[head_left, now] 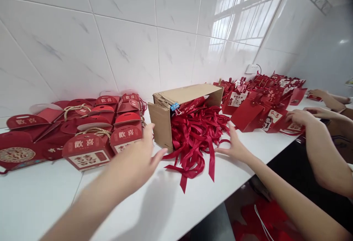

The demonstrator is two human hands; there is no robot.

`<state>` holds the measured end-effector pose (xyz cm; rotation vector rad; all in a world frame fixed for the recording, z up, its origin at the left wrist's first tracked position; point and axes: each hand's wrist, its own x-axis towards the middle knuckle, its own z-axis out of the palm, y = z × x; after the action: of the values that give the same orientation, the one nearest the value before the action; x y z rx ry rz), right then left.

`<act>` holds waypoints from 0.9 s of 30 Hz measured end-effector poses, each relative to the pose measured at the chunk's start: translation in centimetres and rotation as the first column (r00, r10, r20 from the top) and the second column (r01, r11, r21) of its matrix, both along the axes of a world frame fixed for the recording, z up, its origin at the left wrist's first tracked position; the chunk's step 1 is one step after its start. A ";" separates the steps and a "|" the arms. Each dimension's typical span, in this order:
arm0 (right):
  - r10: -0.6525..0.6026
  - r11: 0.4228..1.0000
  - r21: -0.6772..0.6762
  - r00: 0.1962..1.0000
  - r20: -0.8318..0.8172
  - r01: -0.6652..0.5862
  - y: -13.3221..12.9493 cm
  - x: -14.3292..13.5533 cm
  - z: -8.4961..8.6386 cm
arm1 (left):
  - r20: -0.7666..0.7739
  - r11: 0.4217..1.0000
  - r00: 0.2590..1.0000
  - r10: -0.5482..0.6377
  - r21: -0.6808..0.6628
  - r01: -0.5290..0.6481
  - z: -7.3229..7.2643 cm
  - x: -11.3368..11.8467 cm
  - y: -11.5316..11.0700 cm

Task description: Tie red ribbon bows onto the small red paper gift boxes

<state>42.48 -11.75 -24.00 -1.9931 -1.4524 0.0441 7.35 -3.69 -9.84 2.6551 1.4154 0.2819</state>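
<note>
A cardboard box (161, 127) lies on its side on the white table, its opening facing me. Red ribbons (193, 141) spill out of it in a tangled heap onto the tabletop. My left hand (138, 156) hovers just left of the box, fingers apart and holding nothing. On the right, my right hand (234, 146) reaches beside the ribbon heap with thumb and fingers spread; whether it touches a ribbon end I cannot tell. A blue binder clip (174, 107) grips the box's upper edge.
Red gift boxes (88, 149) with twine handles stand in rows at the left. More red boxes (248, 112) with ribbons crowd the right, along the tiled wall. Another person's hand (299, 118) works there, with further hands behind. Red material (261, 219) lies below the table edge.
</note>
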 end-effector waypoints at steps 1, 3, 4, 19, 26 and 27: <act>0.051 0.995 -0.084 0.998 -0.026 -0.053 0.4 -1.2 0.2 | -0.086 0.998 0.995 0.050 -0.020 -0.052 -1.2 1.7 -0.3; 0.079 0.976 -0.199 0.996 -0.042 -0.086 1.7 -3.1 0.8 | -0.149 0.997 0.986 0.078 0.015 -0.076 -3.7 4.5 -0.4; 0.071 0.970 -0.231 0.997 -0.026 -0.075 2.6 -3.8 1.2 | -0.137 0.994 0.986 0.092 0.068 -0.083 -4.8 5.4 -0.2; 0.062 0.995 -0.081 0.996 0.067 -0.057 16.3 -5.3 10.5 | 0.259 0.941 0.923 0.285 0.107 -0.320 0.7 8.6 10.1; 0.073 0.975 0.216 0.993 -0.095 -0.051 20.3 -6.1 18.0 | 0.227 0.714 0.757 -0.613 0.570 0.408 -4.9 6.5 0.6; 0.067 0.964 0.263 0.990 -0.126 -0.032 20.3 -6.0 19.1 | 0.157 0.645 0.683 -0.713 0.530 0.551 -6.8 5.8 -1.1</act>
<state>36.53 8.56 -4.86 -1.7086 -1.3475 0.0071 13.18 -4.80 -16.59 3.0173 0.2307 1.0373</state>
